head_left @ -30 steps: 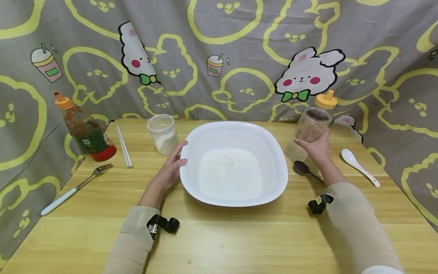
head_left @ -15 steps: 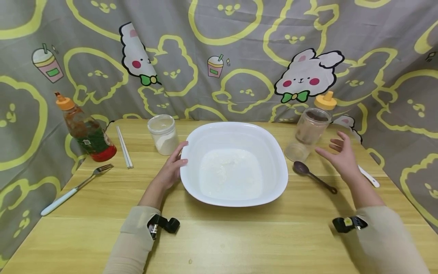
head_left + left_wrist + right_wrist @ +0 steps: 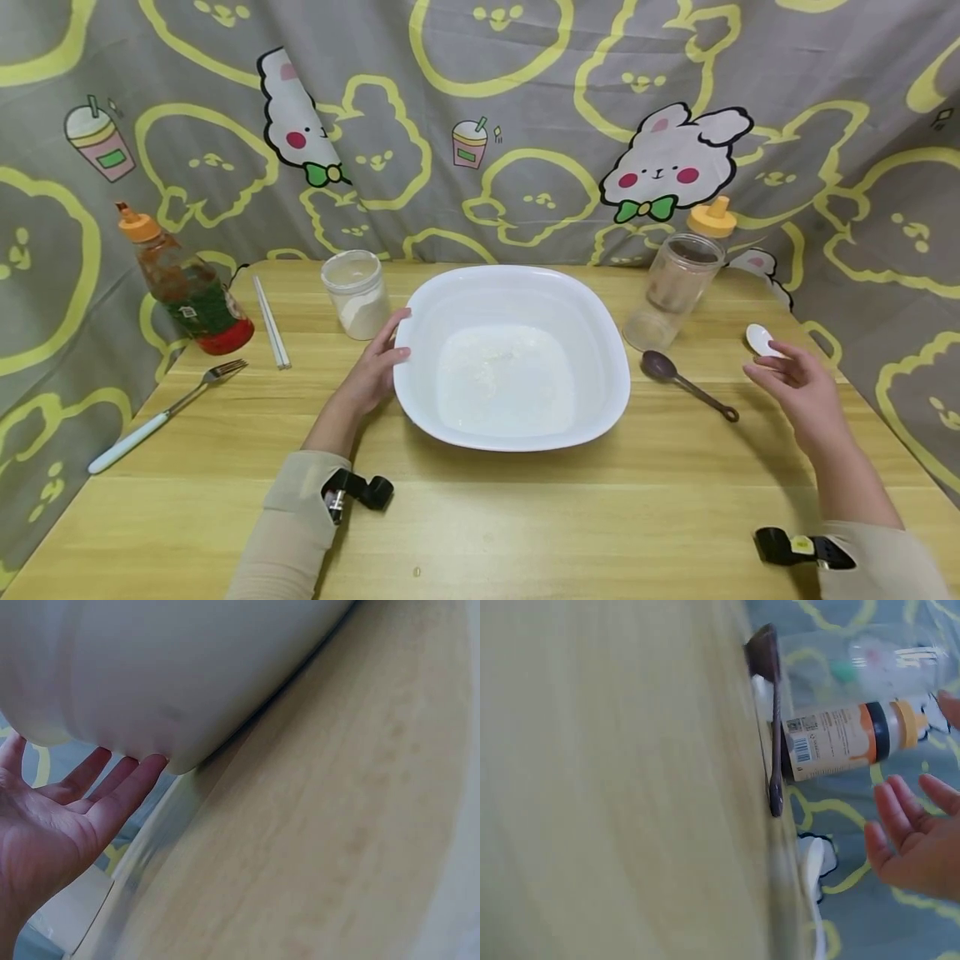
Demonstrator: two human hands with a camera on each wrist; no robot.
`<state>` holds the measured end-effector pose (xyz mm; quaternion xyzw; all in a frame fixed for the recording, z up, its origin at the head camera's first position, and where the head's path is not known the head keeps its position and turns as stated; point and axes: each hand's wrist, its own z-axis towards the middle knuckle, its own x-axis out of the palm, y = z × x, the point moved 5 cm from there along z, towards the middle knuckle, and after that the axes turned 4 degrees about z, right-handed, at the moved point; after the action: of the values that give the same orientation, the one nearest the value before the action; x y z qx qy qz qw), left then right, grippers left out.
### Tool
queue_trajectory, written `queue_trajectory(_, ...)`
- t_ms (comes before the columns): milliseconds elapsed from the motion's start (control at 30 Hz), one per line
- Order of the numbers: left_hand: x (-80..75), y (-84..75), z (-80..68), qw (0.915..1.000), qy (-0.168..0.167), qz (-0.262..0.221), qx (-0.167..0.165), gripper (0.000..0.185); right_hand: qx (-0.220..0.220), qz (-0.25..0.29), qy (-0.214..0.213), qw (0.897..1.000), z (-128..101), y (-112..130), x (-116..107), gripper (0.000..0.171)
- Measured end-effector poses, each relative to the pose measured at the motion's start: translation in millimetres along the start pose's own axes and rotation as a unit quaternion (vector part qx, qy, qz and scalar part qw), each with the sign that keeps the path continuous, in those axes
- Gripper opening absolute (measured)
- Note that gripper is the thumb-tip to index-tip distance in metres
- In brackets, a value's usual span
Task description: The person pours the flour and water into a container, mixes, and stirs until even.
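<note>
A large white basin (image 3: 510, 287) stands at the centre, with pale, wet-looking residue on its floor. My left hand (image 3: 372, 373) steadies its left side, fingertips at the rim; in the left wrist view the fingers (image 3: 124, 791) reach out almost straight against the outer wall. My right hand (image 3: 806, 400) hovers at the right over a white spoon (image 3: 759, 339), hiding its handle. The right wrist view shows that hand's fingers (image 3: 896, 814) spread and loose, holding nothing. Left of it lies a dark brown spoon (image 3: 686, 383).
A clear open jar (image 3: 663, 296) stands right of the basin, with a yellow-capped bottle (image 3: 711, 218) behind it. On the left are a jar of white powder (image 3: 360, 304), chopsticks (image 3: 272, 323), a fork (image 3: 168, 414) and a red sauce bottle (image 3: 191, 292). A patterned curtain (image 3: 517, 125) hangs behind.
My right hand has let go of the clear jar and moved right and toward me, over the white spoon. The jar stays standing. My left hand keeps its place at the basin.
</note>
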<state>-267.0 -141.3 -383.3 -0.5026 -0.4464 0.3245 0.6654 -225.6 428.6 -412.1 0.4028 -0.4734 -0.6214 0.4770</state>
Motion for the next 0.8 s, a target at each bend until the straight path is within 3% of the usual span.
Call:
queue_trajectory(133,0.8,-0.4,0.6,1.0000,0.008,-0.004,0.001,0.057,0.020,0.041,0.002,0.999,-22,12,9,0.039)
queue_trajectory(233,1.0,-0.8,0.8,1.0000,0.008,-0.003,0.002,0.057,0.044,0.034,0.008,0.998,-36,20,20,0.031)
queue_trajectory(500,1.5,-1.4,1.2,1.0000,0.007,-0.004,0.005,0.055,0.068,-0.118,-0.029,0.990,-50,20,29,0.016)
queue_trajectory(600,1.2,-0.9,1.0,1.0000,0.003,-0.005,0.002,0.055,0.059,-0.162,-0.023,0.985,-49,18,29,0.014)
queue_trajectory(800,1.0,-1.3,-0.3,1.0000,-0.001,-0.007,-0.001,0.055,0.020,-0.266,0.011,0.964,-51,18,34,0.022)
